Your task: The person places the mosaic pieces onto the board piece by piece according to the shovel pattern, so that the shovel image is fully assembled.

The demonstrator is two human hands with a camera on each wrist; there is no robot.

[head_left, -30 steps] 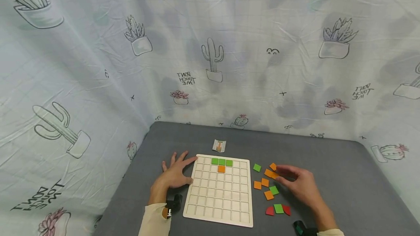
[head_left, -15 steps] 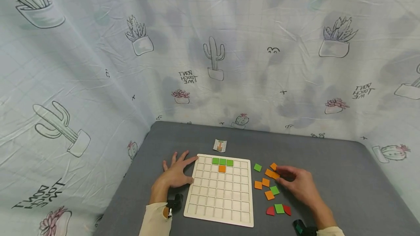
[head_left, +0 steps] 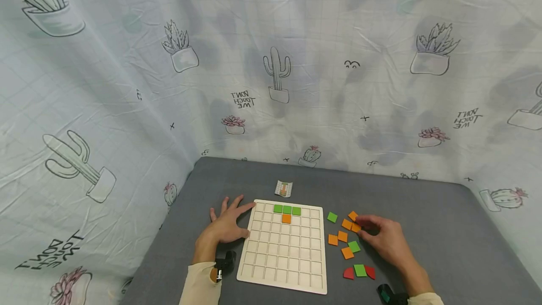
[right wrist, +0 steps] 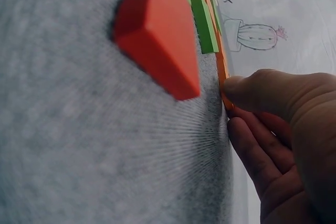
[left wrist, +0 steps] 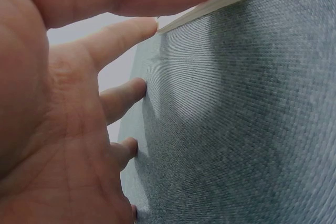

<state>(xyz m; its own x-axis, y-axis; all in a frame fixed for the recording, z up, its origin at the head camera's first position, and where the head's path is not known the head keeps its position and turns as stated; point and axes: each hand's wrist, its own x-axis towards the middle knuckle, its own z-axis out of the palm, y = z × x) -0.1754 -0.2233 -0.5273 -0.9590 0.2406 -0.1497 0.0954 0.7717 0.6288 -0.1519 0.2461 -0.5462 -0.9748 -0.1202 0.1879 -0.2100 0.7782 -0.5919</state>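
Observation:
A pale wooden board (head_left: pixel 281 251) with a grid of square recesses lies on the grey table. Three green square tiles (head_left: pixel 287 210) sit in its far row, with one orange tile (head_left: pixel 286 219) below the middle one. Along the board's left edge, my left hand (head_left: pixel 228 225) spreads its fingers; thumb and index finger touch the edge. To the right of the board, my right hand (head_left: pixel 387 239) pinches an orange square tile (head_left: pixel 355 227) between thumb and fingers, low at the table. In the right wrist view the thumb (right wrist: pixel 244 90) hides part of that tile.
Several loose orange tiles (head_left: pixel 333 239) and green tiles (head_left: pixel 332 217) lie between board and right hand. Nearer me are two red rounded pieces (head_left: pixel 348 273) beside a green tile (head_left: pixel 360 270). A small pattern card (head_left: pixel 283 188) lies beyond the board. Printed cloth (head_left: pixel 317 69) hangs behind.
Both hands stay almost where they were. The orange tile at my right fingertips has shifted slightly against the orange tile beside it.

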